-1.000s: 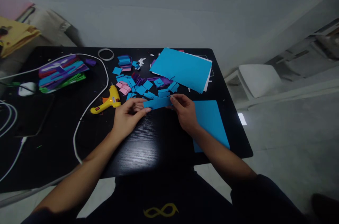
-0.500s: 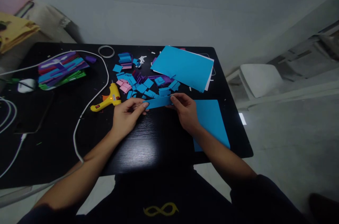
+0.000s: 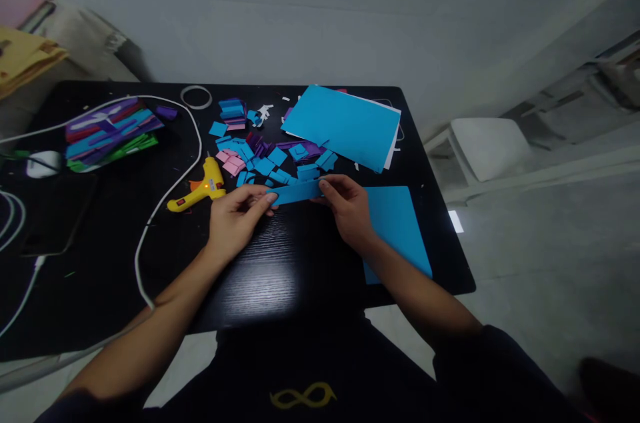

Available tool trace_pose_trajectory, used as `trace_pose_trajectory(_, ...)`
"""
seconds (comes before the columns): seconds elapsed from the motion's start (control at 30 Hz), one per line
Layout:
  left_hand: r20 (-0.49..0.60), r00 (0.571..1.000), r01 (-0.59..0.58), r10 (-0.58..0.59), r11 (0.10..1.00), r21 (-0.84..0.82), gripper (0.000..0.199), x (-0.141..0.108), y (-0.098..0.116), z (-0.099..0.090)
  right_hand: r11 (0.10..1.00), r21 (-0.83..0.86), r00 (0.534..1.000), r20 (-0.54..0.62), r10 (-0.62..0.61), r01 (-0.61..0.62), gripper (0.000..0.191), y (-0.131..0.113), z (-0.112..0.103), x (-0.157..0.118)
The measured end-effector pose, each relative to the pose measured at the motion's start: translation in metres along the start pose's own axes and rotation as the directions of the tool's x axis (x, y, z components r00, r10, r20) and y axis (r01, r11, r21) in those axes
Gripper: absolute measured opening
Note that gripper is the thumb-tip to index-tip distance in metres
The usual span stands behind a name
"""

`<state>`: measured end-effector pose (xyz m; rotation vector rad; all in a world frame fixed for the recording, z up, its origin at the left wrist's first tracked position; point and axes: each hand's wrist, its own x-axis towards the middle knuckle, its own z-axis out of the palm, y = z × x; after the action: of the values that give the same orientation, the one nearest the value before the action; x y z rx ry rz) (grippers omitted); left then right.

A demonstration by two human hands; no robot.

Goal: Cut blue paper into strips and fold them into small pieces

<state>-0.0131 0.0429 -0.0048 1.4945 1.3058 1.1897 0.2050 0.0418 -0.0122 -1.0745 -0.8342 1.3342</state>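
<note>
A blue paper strip (image 3: 297, 193) is stretched between my two hands, above the black table. My left hand (image 3: 240, 213) pinches its left end between thumb and fingers. At the other end, my right hand (image 3: 347, 206) grips it with the thumb on top. Just beyond the strip lies a heap of small cut blue paper pieces (image 3: 277, 157), with pink pieces (image 3: 231, 162) and purple ones (image 3: 313, 149) among them. A yellow glue gun (image 3: 203, 188) with a small lit light rests left of my left hand. Beneath my right forearm is a blue sheet (image 3: 397, 223).
Larger blue sheets (image 3: 345, 123) over white paper lie at the back right. A white cable (image 3: 143, 243) curves across the table and over my left forearm. Bundled coloured strips (image 3: 113, 133), a tape ring (image 3: 197, 97) and a phone (image 3: 57, 216) are on the left. A white stool (image 3: 490, 146) stands beyond the right edge.
The view has shifted slightly, so everything sits a little further left. Both hands keep the same hold on the blue paper strip.
</note>
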Motion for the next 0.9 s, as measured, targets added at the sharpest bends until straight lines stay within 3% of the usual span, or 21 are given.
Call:
trace_pose_trajectory(0.63,-0.055,0.99,-0.129,0.132,0.99,0.059,0.008,0.0009,0.0009,0.0001,0.996,-0.061,0.998,0.016,-0.058,0.059,0.022,0.0019,-0.003,0.0006)
trace_pose_trajectory(0.9,-0.034,0.996,-0.077,0.078,0.997,0.03,0.009,0.0018,0.002,0.0,0.998,-0.044,0.998,-0.009,-0.055,0.054,0.019,0.0016,-0.002,0.0008)
